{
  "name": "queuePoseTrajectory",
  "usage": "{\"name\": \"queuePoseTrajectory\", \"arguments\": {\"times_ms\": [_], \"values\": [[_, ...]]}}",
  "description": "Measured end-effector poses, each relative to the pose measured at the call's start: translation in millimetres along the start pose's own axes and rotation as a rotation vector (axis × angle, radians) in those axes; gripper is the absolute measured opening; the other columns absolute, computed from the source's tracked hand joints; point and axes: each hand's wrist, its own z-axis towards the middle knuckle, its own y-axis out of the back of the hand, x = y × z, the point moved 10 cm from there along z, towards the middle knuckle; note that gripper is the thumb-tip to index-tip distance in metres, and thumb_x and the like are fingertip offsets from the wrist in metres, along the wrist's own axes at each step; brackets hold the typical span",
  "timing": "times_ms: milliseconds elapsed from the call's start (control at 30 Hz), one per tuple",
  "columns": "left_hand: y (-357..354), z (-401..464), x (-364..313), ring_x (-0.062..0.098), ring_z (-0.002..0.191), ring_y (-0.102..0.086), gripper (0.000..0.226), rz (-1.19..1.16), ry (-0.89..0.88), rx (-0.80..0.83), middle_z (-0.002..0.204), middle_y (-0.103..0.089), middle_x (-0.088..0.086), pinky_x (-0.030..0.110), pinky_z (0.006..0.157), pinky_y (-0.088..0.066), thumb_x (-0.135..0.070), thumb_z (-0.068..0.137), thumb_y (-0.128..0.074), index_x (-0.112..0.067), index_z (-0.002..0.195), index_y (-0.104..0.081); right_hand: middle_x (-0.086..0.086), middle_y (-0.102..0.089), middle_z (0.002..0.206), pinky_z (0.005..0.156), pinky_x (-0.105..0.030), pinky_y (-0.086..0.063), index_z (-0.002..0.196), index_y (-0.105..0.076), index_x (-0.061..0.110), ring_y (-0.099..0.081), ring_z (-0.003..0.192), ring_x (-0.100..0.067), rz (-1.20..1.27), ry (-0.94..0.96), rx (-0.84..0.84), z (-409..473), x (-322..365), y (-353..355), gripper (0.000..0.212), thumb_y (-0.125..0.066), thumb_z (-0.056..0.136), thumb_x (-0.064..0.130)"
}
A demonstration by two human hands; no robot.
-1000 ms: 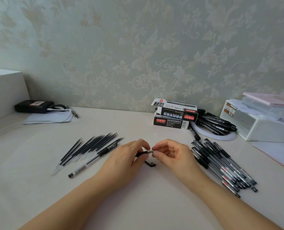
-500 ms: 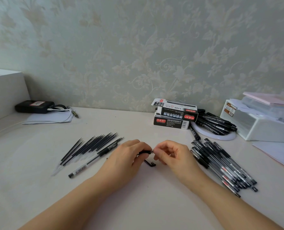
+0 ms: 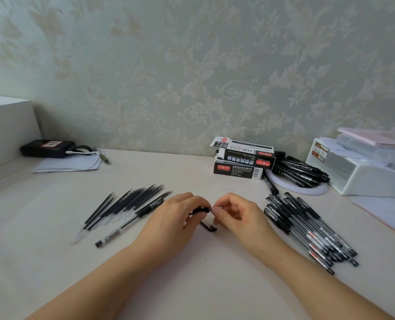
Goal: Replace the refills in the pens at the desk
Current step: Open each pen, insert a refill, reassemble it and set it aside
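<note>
Hands meet mid-desk, left hand (image 3: 168, 225) gripping pen (image 3: 200, 210) w/ curled fingers, right hand (image 3: 235, 213) pinching its tip, prob. unscrewing it; next: pull old refill, fetch one from refills (image 3: 122, 204).

Watching feed: two arms enter from bottom edge, both bare from forearm down. I see left hand (image 3: 168, 224) and right hand (image 3: 240, 218) uncovered too, bare wrists, bare fingers (image 3: 219, 212). Nails short, plain as far as I can tell. Rest of person out of frame.
</note>
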Motion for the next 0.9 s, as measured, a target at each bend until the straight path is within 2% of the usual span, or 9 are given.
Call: {"name": "queuePoseTrajectory", "arguments": {"times_ms": [200,267,333,400,533,633,700,800,900], "values": [[-1.5,-0.1,-0.5,0.006,0.074,-0.054,0.016,-0.016,0.001,0.013,0.086,-0.060,-0.015,0.020,0.066,-0.045,-0.021,0.093,-0.060,-0.030,0.105,-0.066,0.001,-0.069,0.066,0.070,-0.025,-0.048,0.079,-0.067,0.021,-0.059,0.063,-0.006,0.000,-0.011,-0.012,0.7,-2.0,-0.1,0.029,-0.058,0.092,0.046],[-2.0,-0.4,1.2,0.005,0.075,-0.055,0.016,-0.024,0.014,0.013,0.087,-0.059,-0.016,0.015,0.065,-0.043,-0.022,0.093,-0.060,-0.029,0.106,-0.064,0.001,-0.072,0.072,0.072,-0.024,-0.048,0.086,-0.067,0.023,-0.062,0.067,-0.005,0.020,-0.016,0.007,0.5,-2.0,-2.0,0.025,-0.062,0.089,0.047],[-1.7,-0.6,3.3,0.004,0.075,-0.054,0.015,-0.031,0.035,0.006,0.088,-0.059,-0.018,0.012,0.063,-0.040,-0.023,0.093,-0.060,-0.029,0.107,-0.062,0.002,-0.074,0.077,0.075,-0.025,-0.050,0.092,-0.066,0.026,-0.065,0.071,-0.004,-0.001,-0.003,0.031,0.6,-1.6,-3.7,0.011,-0.066,0.091,0.036],[-2.2,-0.2,2.3,0.004,0.076,-0.054,0.012,-0.030,0.035,0.012,0.089,-0.060,-0.017,0.011,0.063,-0.039,-0.023,0.093,-0.060,-0.028,0.104,-0.062,0.002,-0.073,0.077,0.077,-0.030,-0.050,0.089,-0.065,0.026,-0.065,0.072,-0.006,-0.026,0.015,0.028,0.6,-0.5,-2.5,0.006,-0.066,0.093,0.031],[-1.9,0.4,-3.7,0.005,0.080,-0.054,0.009,-0.040,0.001,0.026,0.087,-0.061,-0.015,0.007,0.067,-0.038,-0.019,0.092,-0.061,-0.026,0.097,-0.063,0.001,-0.063,0.062,0.066,-0.029,-0.045,0.073,-0.062,0.021,-0.055,0.060,-0.008,-0.077,0.016,-0.005,0.2,0.2,0.1,0.033,-0.057,0.094,0.046],[-3.2,0.4,-1.8,0.006,0.080,-0.055,0.009,-0.036,0.007,0.034,0.088,-0.061,-0.014,0.011,0.069,-0.042,-0.021,0.093,-0.060,-0.027,0.099,-0.063,0.000,-0.062,0.060,0.065,-0.034,-0.047,0.072,-0.062,0.019,-0.054,0.059,-0.009,-0.087,0.009,-0.026,0.6,0.3,1.2,0.045,-0.051,0.089,0.059],[-2.8,0.3,-0.1,0.004,0.079,-0.055,0.010,-0.031,0.012,0.026,0.088,-0.061,-0.015,0.011,0.068,-0.041,-0.021,0.092,-0.061,-0.028,0.099,-0.063,0.001,-0.067,0.069,0.069,-0.030,-0.047,0.080,-0.064,0.023,-0.059,0.065,-0.010,-0.053,0.015,-0.029,0.6,1.1,1.7,0.036,-0.054,0.088,0.058],[-0.9,0.2,1.8,0.002,0.077,-0.054,0.010,-0.026,0.023,0.010,0.087,-0.060,-0.016,0.008,0.067,-0.040,-0.021,0.092,-0.061,-0.029,0.097,-0.062,0.007,-0.069,0.077,0.069,-0.018,-0.045,0.089,-0.066,0.028,-0.063,0.075,-0.009,-0.050,0.042,-0.013,1.1,2.1,1.6,0.010,-0.065,0.092,0.038],[-1.3,0.1,-0.3,0.004,0.078,-0.055,0.011,-0.034,0.009,0.016,0.088,-0.061,-0.014,0.010,0.068,-0.042,-0.020,0.091,-0.062,-0.029,0.098,-0.063,0.006,-0.065,0.068,0.069,-0.021,-0.045,0.081,-0.065,0.024,-0.059,0.067,-0.005,-0.059,0.036,-0.002,0.6,0.3,0.5,0.019,-0.061,0.095,0.036]]}}
